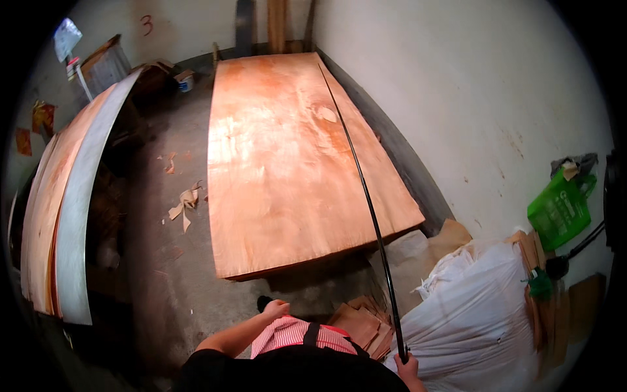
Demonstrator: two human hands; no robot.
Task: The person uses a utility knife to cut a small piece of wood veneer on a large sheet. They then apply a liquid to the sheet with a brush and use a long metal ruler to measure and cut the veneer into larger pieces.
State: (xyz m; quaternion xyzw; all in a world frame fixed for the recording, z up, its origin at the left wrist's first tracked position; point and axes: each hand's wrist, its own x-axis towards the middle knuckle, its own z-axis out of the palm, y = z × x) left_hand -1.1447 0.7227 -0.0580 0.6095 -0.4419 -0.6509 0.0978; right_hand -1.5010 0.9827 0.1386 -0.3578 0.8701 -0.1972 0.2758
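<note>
My right hand (408, 367), low at the right of my body, is wrapped round the near end of a long thin black pole (367, 196). The pole reaches up and away over a large stack of wood veneer sheets (281, 170), its far tip near the stack's back right corner. I cannot tell whether the tip touches the top sheet. My left hand (277, 308) hangs in front of my red-and-white striped apron (284, 334), fingers curled in with nothing visible in them. Between that hand and the stack's near edge there is a gap.
At left, long bowed boards (72, 196) rest on a raised support. Veneer scraps (186, 204) litter the floor. White sheeting (470, 313), a green bag (562, 208) and broken veneer pieces (362, 323) lie at right. A pale wall (470, 98) runs along the stack's right side.
</note>
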